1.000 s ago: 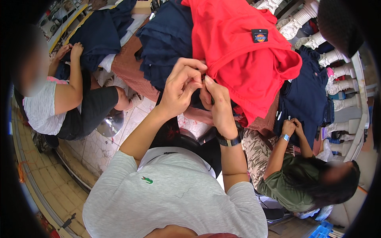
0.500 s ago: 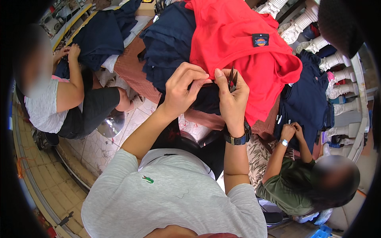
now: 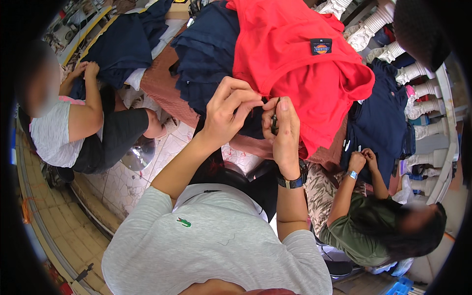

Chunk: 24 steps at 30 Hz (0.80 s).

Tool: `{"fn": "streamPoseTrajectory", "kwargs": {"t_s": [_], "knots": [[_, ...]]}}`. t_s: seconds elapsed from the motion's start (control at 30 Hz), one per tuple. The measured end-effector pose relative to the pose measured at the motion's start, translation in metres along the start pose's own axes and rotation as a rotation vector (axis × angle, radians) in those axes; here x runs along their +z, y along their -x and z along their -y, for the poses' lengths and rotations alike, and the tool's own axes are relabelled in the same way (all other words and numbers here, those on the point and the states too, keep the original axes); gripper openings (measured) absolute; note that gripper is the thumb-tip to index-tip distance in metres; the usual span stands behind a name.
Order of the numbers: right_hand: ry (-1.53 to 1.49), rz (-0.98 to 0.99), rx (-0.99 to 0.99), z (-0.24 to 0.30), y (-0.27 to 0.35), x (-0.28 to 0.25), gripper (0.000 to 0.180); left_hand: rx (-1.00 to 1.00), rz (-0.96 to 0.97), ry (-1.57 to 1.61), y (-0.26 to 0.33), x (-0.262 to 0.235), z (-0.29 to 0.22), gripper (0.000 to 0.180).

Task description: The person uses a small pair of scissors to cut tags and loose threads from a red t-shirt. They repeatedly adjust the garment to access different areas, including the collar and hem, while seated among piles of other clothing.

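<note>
A red T-shirt with a dark neck label lies spread over the pile in front of me. My left hand is closed in a pinch at the shirt's near edge; whether a loose thread is also between the fingertips is too small to tell. Close beside it, my right hand is closed around small dark thread snips, mostly hidden by the fingers. Its thumb and forefinger come together near the same edge. Under the red shirt sits a stack of navy garments.
At left a seated person handles navy cloth; at right another works on navy garments. A brown cloth covers the table. White ribbed tubes line a rack along the right.
My right hand has turned and drawn slightly left and down, and the snips' blades, upright before, are now tucked into the fingers. The left hand stays at the shirt's edge.
</note>
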State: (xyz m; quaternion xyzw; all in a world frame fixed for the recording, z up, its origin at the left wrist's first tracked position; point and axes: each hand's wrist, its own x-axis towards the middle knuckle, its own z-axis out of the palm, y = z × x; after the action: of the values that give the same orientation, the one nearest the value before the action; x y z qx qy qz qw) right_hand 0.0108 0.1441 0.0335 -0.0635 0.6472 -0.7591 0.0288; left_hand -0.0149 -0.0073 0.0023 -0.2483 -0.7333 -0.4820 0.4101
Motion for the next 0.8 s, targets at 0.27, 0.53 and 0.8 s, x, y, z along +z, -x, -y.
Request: {"fn": "streamPoseTrajectory", "kwargs": {"t_s": [0.27, 0.53, 0.8], "knots": [[0.039, 0.169, 0.161, -0.015, -0.002, -0.002, 0.049, -0.200, -0.043, 0.227, 0.010, 0.004, 0.007, 0.012], [0.057, 0.141, -0.006, -0.018, -0.015, 0.006, 0.048, -0.285, -0.057, 0.263, 0.006, 0.001, -0.002, 0.009], [0.079, 0.188, 0.000, -0.017, -0.017, 0.005, 0.046, -0.180, 0.040, 0.174, 0.002, -0.012, -0.005, 0.007]]}}
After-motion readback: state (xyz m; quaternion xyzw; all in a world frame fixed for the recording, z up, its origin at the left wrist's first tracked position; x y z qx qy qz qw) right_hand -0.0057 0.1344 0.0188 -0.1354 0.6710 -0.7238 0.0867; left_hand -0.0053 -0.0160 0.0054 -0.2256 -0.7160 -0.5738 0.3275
